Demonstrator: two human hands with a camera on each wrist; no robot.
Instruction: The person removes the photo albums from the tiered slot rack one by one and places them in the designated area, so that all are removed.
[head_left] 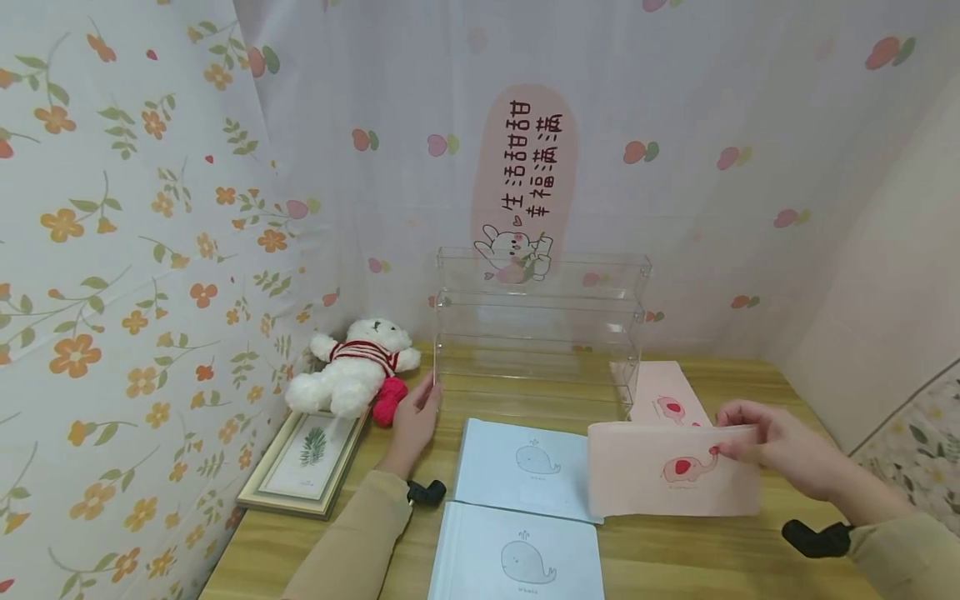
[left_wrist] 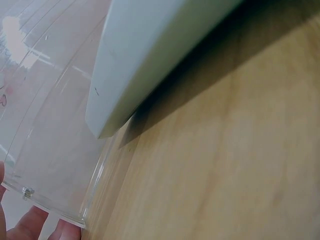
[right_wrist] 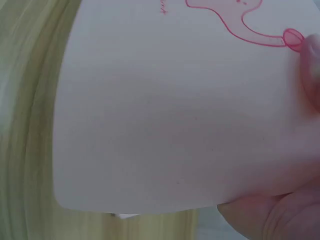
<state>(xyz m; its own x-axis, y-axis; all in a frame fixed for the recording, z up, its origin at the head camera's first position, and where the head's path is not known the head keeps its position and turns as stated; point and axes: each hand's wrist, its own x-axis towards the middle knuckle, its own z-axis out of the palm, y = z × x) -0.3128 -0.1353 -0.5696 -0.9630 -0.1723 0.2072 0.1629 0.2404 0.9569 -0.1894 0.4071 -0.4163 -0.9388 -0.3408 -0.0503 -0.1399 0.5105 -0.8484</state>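
My right hand (head_left: 780,446) pinches a pink notebook (head_left: 637,471) with a red elephant on its cover, thumb on the front. It is held up at the right, overlapping a blue whale notebook (head_left: 491,458) in the head view. Behind it lies another pink elephant notebook (head_left: 663,383), partly hidden. My left hand (head_left: 411,421) holds the lower left side of a clear acrylic tiered rack (head_left: 536,358) standing at the back. The left wrist view shows fingertips (left_wrist: 30,225) at the rack's edge. A second blue whale notebook (head_left: 480,550) lies nearest me.
A white teddy bear (head_left: 352,375) in a striped sweater lies at the left, with a crimson bundle (head_left: 389,402) beside it. In front of the bear is a picture frame (head_left: 288,498) with a leaf print. Patterned cloth (head_left: 412,100) covers the walls round the wooden table (head_left: 675,558).
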